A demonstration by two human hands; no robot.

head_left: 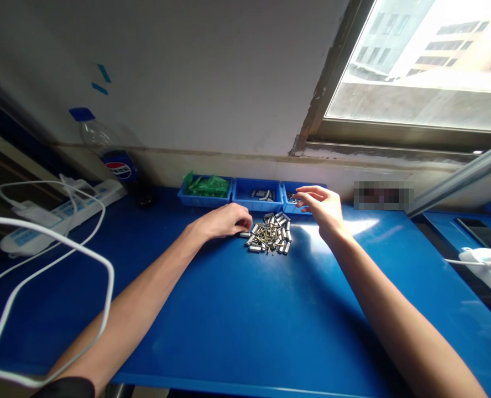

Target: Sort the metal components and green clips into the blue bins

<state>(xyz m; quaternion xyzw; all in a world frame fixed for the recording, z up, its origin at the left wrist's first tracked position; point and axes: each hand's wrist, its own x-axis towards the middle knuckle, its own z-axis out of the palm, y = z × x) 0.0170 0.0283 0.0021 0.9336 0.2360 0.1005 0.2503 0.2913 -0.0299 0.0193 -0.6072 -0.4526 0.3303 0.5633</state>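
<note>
A loose pile of small silver metal cylinders and thin brass-coloured pins point(269, 235) lies on the blue tabletop point(229, 309). My left hand point(230, 220) is at the pile's left edge with its fingers curled in; what they hold, if anything, is hidden. Just under those fingertips is one silver piece point(245, 235). Over the right blue bin point(291, 209) hovers my right hand point(323, 209), fingers reaching left and apart, with nothing visible between them. Some small metal pieces show inside that bin, partly covered by the hand.
The middle blue bin point(257, 206) holds several silver pieces, the left bin point(204, 202) green plastic material. A cola bottle point(121, 166) stands by the wall. At left are a power strip point(34, 235) and a looping white cable point(111, 276). A window point(415, 94) is upper right.
</note>
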